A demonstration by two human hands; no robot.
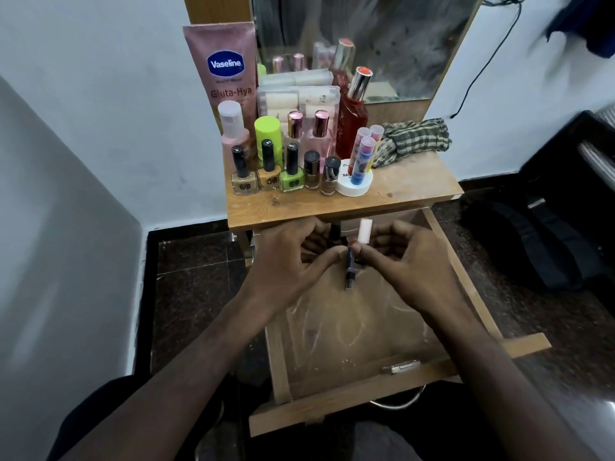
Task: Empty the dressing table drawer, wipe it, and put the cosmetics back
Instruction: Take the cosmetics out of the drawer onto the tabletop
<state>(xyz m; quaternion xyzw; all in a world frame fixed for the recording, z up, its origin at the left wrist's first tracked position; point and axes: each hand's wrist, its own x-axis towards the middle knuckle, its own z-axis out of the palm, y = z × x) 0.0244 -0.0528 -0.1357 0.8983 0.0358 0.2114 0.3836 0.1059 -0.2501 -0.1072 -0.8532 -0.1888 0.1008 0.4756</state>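
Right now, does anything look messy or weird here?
Yes. The open drawer has whitish smears across its bare bottom, so it looks unwiped. On the tabletop, a checked cloth lies crumpled beside neatly lined bottles. Both hands pinch a thin dark pencil.

Bottles (293, 168) on tabletop (409, 184); cloth (416, 139) right of them

Both forearms bare, no watch or rings, just a dark short sleeve (100, 404) up top on the left.
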